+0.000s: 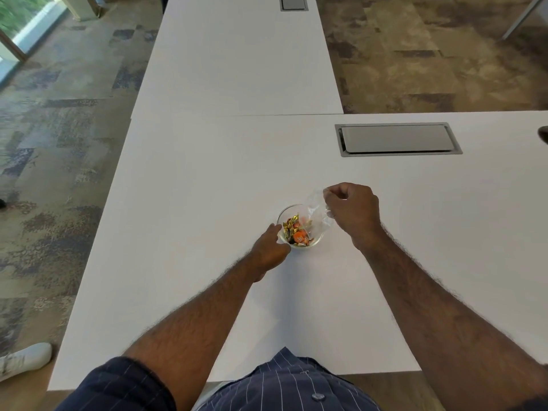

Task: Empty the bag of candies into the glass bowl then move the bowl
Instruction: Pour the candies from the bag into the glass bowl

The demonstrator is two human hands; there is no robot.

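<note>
A small glass bowl (315, 242) stands on the white table (207, 188), holding several gold and orange wrapped candies (296, 231). My left hand (269, 250) grips the bowl's left rim. My right hand (353, 212) is closed on the upper end of a clear plastic bag (317, 212), held tilted above the bowl's right side with its lower end over the bowl. I cannot tell whether any candies are still inside the bag.
A grey cable hatch (397, 139) is set into the table at the back right. A second white table (237, 54) adjoins at the back with another hatch (293, 2). A dark object (543, 133) pokes in at the right edge.
</note>
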